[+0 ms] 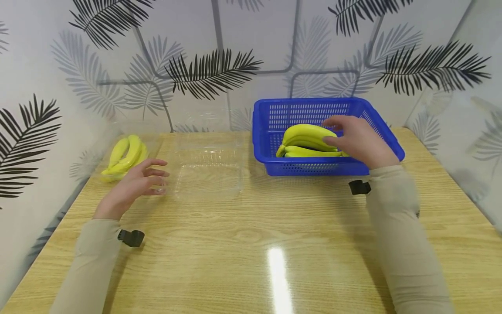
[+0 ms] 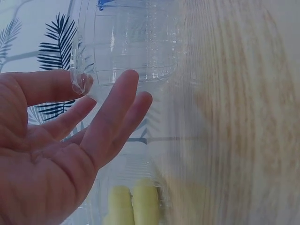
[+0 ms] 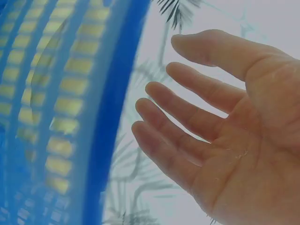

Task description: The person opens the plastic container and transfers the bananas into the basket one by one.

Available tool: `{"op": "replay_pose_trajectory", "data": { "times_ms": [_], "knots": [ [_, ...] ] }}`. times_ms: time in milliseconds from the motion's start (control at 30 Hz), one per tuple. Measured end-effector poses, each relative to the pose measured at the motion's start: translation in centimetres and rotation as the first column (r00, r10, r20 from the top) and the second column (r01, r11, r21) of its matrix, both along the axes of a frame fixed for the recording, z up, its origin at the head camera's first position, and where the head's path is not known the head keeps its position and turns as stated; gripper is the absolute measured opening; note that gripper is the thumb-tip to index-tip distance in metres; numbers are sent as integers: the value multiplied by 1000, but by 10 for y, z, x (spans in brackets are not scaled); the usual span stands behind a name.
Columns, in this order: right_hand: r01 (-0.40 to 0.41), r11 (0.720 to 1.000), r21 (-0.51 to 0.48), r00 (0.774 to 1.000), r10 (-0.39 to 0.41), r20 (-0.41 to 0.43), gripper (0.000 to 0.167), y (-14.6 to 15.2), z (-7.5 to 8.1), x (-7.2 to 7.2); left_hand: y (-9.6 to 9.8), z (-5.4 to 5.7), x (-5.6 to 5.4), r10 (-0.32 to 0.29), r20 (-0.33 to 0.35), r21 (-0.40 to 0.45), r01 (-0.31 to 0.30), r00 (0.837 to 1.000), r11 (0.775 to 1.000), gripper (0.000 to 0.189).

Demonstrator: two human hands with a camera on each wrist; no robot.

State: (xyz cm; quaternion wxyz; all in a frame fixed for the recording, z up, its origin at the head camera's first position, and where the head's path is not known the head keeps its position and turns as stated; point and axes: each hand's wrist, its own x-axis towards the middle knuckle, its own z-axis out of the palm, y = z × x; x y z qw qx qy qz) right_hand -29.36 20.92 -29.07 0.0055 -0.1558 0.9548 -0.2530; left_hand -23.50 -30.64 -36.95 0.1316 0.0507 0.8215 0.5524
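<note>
Over the right side of a blue plastic basket hovers my right hand, its fingers spread and holding nothing. Yellow bananas lie inside the basket, just left of the fingertips. The right wrist view shows the open palm beside the basket's rim. My left hand is near the left edge of a clear plastic clamshell box with its lid raised. Its fingers are loosely bent and apart; in the left wrist view they overlap the box's corner.
Another clear box with bananas inside stands at the far left, behind the left hand. A wooden table carries everything. Behind it rises a wall with a leaf pattern.
</note>
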Motion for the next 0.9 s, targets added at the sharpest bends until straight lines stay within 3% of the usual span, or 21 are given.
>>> {"op": "replay_pose_trajectory", "data": {
  "times_ms": [167,367,533,633,700,767,900],
  "knots": [
    [-71,997,-34,996,69,-49,41,-34,3,9,-1,3,0,14,-19,-63,-15,1000,998,57],
    [-162,984,-77,983,154,-104,44,-82,1,20,-4,7,2,25,-67,-76,-30,997,997,57],
    [-273,960,-70,948,255,-191,45,-126,-3,28,-12,16,6,75,-123,-98,-87,990,991,56],
    [-334,940,-71,928,315,-198,47,-154,-6,32,-20,23,8,116,-180,-122,-139,977,983,53],
    [-368,926,-84,918,348,-189,48,-174,-10,35,-27,28,10,158,-233,-146,-195,960,970,51],
    [-391,914,-109,913,370,-172,49,-194,-14,39,-33,33,12,204,-299,-166,-261,932,951,48],
    [-436,889,-140,894,411,-179,49,-235,-24,44,-45,41,16,301,-421,-218,-418,856,882,43]
  ]
}}
